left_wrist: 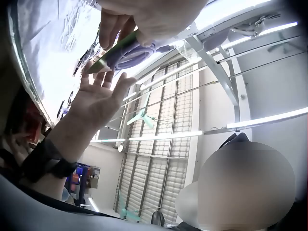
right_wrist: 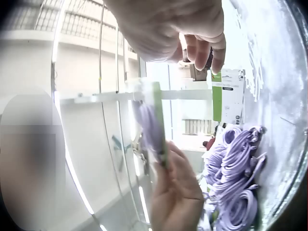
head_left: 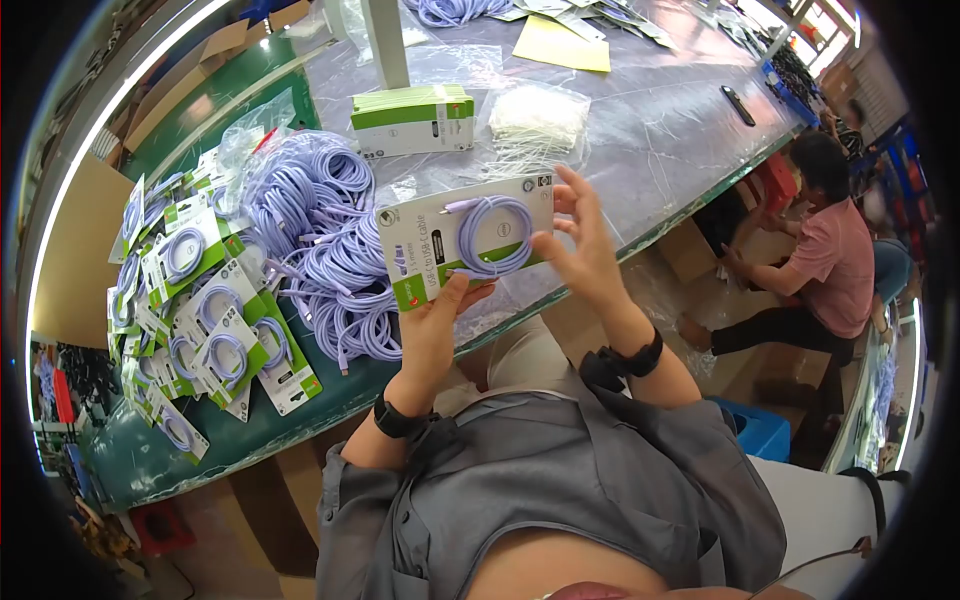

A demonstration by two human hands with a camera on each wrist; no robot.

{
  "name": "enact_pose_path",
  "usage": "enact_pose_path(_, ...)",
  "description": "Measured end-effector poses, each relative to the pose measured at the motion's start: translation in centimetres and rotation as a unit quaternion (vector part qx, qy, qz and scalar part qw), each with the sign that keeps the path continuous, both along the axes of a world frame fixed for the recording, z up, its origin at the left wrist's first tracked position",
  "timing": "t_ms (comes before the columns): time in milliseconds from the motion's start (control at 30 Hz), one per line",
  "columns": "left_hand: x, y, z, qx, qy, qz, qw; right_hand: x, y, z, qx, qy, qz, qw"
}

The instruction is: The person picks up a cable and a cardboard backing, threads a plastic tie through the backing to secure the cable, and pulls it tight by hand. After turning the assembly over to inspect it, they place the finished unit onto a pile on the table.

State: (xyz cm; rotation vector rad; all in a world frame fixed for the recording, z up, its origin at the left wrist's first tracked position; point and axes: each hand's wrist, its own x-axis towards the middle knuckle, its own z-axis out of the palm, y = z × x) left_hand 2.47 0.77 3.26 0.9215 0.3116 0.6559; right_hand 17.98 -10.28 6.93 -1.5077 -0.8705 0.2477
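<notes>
My left hand [head_left: 430, 335] grips the lower left corner of a white and green retail card [head_left: 425, 235], thumb on its front. A coiled lavender USB-C cable [head_left: 467, 238] sits on the card's face. My right hand [head_left: 592, 255] is at the card's right edge, fingers loosely spread and thumb tip overlapping the edge in the head view. In the right wrist view a gap shows between the right hand [right_wrist: 178, 31] and the card [right_wrist: 158, 106]. The left wrist view shows the right hand [left_wrist: 94, 103] with its palm turned up beside the card.
Loose lavender cables [head_left: 320, 200] lie heaped left of my hands, beside a pile of carded cables [head_left: 215, 330]. Behind the held card are a stack of cards [head_left: 412, 125] and a bundle of white ties [head_left: 540, 115]. A person [head_left: 825, 260] sits low at the right.
</notes>
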Motion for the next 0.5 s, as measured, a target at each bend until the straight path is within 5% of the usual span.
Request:
enact_pose_path(167,0.6,-0.6,-0.9,-0.046,-0.008,0.009,0.999,-0.6,1.1,-0.6,-0.091,-0.202,-0.095,0.971)
enact_pose_path(500,2.4,-2.4,-1.3,-0.067,-0.034,0.087,0.993,-3.1,2.5,-1.3,-0.014,-0.254,-0.128,0.959)
